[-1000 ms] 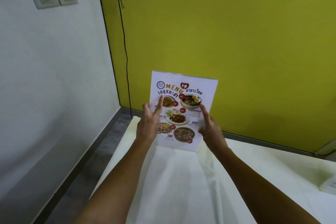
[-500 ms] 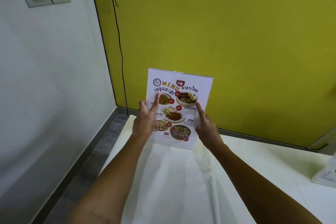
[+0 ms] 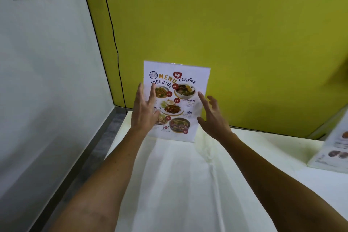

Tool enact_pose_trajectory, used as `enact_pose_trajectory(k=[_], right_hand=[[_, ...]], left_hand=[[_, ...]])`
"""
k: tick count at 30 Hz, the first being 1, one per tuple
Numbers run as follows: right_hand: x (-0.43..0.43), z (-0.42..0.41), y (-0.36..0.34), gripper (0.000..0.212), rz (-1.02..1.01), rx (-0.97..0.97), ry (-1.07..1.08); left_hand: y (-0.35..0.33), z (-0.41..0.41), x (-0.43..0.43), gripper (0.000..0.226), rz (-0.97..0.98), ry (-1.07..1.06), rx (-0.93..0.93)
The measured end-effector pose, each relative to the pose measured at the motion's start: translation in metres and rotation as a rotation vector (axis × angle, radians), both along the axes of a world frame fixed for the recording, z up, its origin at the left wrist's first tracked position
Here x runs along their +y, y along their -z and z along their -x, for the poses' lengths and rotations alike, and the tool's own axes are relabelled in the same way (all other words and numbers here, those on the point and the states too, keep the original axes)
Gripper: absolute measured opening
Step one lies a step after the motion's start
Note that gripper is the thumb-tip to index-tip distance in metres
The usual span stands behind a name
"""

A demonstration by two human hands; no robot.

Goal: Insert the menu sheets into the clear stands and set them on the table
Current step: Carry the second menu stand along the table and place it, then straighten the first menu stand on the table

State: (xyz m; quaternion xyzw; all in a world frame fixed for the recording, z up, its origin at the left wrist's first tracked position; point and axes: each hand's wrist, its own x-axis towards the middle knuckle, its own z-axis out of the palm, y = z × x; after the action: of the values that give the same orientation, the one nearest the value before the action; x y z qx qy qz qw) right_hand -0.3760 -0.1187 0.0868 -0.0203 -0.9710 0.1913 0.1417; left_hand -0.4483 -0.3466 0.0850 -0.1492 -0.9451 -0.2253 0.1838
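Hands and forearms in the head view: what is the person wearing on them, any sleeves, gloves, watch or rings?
Nothing is worn that the picture shows. Both the left hand and the right hand are bare, without gloves, and no ring can be made out on the fingers. Both wrists carry no watch or band. The forearms are uncovered down to the bottom edge of the picture, with no sleeve in view.

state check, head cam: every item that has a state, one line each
Printed food menu in clear stand: upright on the white tablecloth, at the far edge.
Left hand: open, fingers spread, in front of the menu.
Right hand: open, beside the menu's right edge.
Second menu stand: standing at right, partly out of frame.
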Motion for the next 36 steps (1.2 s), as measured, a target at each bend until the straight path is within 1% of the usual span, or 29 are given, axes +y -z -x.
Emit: enact_pose_trajectory(k=[3, 5, 9, 13, 20, 28, 32, 36], right_hand=[[0.003, -0.008, -0.006, 0.085, -0.134, 0.063, 0.033], [0.006, -0.011, -0.011, 0.081, -0.178, 0.077, 0.028], [0.013, -0.020, -0.022, 0.077, -0.215, 0.087, 0.028], [0.036, -0.049, -0.020, 0.078, -0.247, 0.081, 0.053], [0.137, -0.131, -0.025, 0.076, -0.242, 0.060, 0.164], [0.273, -0.250, -0.028, 0.075, -0.220, 0.033, 0.367], [0.320, -0.296, -0.027, 0.072, -0.204, 0.034, 0.414], [0.356, -0.331, -0.021, 0.077, -0.191, -0.022, 0.450]], left_hand=[[-0.010, -0.009, 0.005, 0.088, 0.103, 0.019, 0.068], [-0.017, -0.015, 0.009, 0.084, 0.158, 0.040, 0.092], [-0.026, -0.031, 0.029, 0.080, 0.199, 0.112, 0.132], [-0.025, -0.054, 0.065, 0.077, 0.218, 0.163, 0.112], [-0.021, -0.111, 0.168, 0.075, 0.247, 0.305, 0.057], [-0.012, -0.205, 0.304, 0.079, 0.270, 0.470, 0.023], [-0.005, -0.242, 0.351, 0.076, 0.265, 0.493, -0.010], [0.006, -0.272, 0.384, 0.072, 0.350, 0.532, -0.017]])
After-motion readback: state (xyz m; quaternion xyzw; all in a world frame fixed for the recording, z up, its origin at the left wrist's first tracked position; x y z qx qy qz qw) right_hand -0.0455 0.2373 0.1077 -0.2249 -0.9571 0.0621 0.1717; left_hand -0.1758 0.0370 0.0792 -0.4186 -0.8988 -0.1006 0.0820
